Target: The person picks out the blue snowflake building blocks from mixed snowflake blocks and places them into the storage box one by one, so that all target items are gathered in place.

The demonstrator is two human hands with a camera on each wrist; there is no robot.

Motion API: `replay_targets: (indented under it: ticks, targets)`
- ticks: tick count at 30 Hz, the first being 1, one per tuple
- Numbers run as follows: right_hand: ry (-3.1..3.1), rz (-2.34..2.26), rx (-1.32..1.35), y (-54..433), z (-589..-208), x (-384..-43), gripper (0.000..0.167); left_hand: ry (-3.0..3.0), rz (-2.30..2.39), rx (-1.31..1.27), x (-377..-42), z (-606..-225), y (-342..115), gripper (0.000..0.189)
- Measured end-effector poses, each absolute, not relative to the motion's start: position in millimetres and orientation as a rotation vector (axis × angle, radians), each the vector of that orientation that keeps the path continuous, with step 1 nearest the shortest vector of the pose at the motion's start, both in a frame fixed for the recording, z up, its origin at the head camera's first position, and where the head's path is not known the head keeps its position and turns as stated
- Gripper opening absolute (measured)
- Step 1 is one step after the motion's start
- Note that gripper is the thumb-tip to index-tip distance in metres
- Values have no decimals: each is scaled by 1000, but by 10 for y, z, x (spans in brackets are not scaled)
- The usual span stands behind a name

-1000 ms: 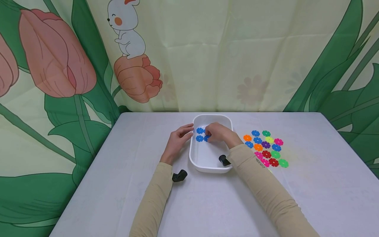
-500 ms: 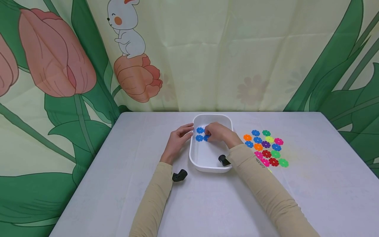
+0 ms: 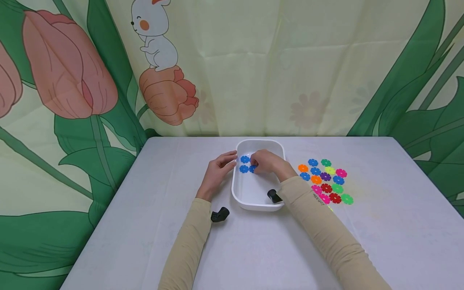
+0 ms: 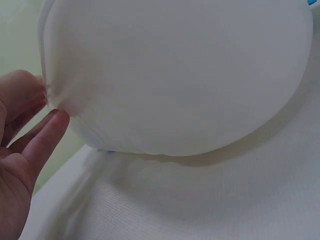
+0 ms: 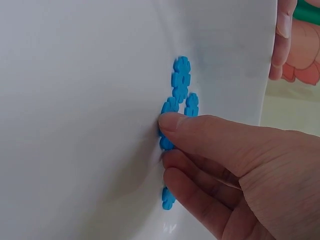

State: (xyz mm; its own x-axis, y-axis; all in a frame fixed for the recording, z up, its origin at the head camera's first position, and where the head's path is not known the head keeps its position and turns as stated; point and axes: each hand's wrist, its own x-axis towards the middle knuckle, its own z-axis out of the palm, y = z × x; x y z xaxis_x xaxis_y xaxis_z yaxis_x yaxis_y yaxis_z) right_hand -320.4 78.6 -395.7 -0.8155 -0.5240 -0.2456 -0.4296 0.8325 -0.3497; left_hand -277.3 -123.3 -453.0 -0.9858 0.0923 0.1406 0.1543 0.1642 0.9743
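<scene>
Blue flower disc [image 5: 167,143] pinched in my right hand [image 3: 269,162] in white tray's [image 3: 251,192] far half, left hand [image 3: 217,171] loose, uncurled, just touching tray's left wall.

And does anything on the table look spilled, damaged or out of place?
Nothing clearly stands out. The white tray stands upright, the visible blue pieces inside look whole, and the colourful pieces lie loosely beside it, partly behind the right sleeve.
</scene>
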Motion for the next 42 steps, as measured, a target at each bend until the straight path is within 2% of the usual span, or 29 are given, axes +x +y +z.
replay_targets:
  ticks: [42]
  targets:
    - [2689,-409,-741,790,-3947,-3189,28,-2359,-1993,-235,-2783,-4527,-1227,30]
